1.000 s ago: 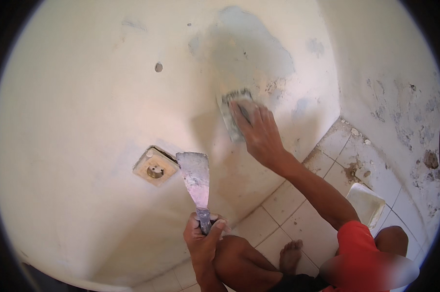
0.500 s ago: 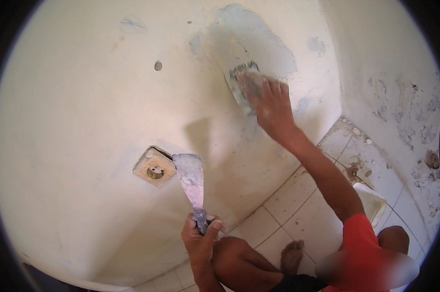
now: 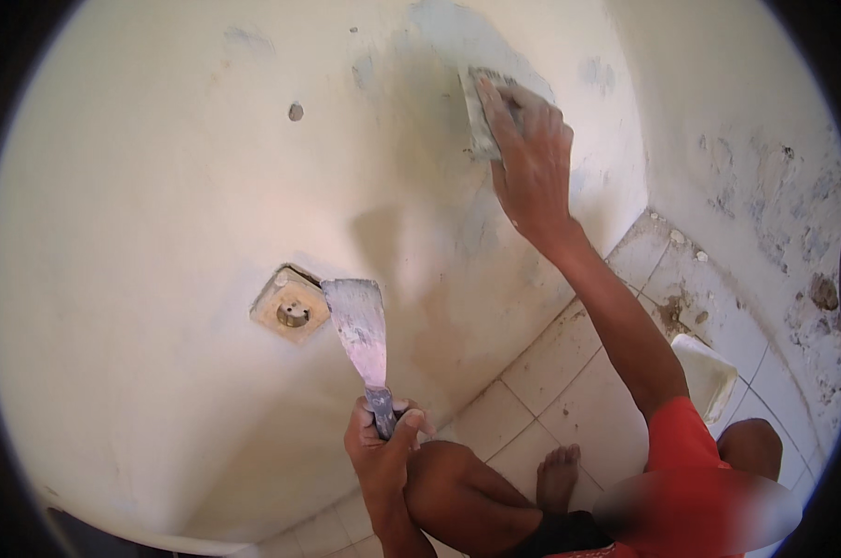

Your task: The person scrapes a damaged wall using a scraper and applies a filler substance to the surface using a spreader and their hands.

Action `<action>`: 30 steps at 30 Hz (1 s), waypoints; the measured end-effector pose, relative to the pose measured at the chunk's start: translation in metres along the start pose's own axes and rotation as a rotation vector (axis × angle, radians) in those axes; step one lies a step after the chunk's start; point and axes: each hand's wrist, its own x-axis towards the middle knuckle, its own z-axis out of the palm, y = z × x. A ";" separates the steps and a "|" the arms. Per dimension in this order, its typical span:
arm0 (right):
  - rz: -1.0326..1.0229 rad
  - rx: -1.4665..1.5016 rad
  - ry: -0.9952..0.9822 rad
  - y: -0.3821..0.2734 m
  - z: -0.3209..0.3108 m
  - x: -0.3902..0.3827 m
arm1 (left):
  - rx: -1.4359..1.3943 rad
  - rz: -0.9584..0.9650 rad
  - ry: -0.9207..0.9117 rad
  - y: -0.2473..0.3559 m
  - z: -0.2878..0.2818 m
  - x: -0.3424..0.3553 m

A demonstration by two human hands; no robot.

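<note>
My right hand (image 3: pixel 539 167) grips a flat, putty-smeared rectangular spreader (image 3: pixel 479 130), its face held against or very close to the pale wall (image 3: pixel 160 195). Behind the spreader lies a large grey putty patch (image 3: pixel 448 30), partly hidden by the tool and its shadow. Lower down, my left hand (image 3: pixel 376 451) is wrapped round the dark handle of a putty knife (image 3: pixel 357 321). The knife's wide, stained blade points up, and in this view its corner overlaps the edge of a dusty wall socket (image 3: pixel 295 312). Whether the blade touches the wall I cannot tell.
A small hole (image 3: pixel 296 112) marks the wall left of the patch. At the right, a second wall (image 3: pixel 774 205) with flaking, stained plaster meets the white tiled floor (image 3: pixel 569 409). A pale tray-like container (image 3: pixel 704 377) stands on the tiles near my knee. Debris lies in the corner.
My right hand and the spreader have moved up and a little right over the patch, and the spreader has turned more upright. My left hand keeps the putty knife nearly still.
</note>
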 end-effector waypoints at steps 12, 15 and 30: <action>-0.065 0.081 -0.232 -0.007 -0.019 -0.105 | -0.013 0.004 -0.019 -0.006 -0.006 0.002; 0.013 0.068 -0.219 -0.001 -0.019 -0.085 | -0.005 0.007 0.003 -0.005 -0.003 0.001; 0.032 0.166 -0.392 -0.042 -0.021 -0.129 | 0.059 -0.018 0.010 -0.006 -0.006 0.005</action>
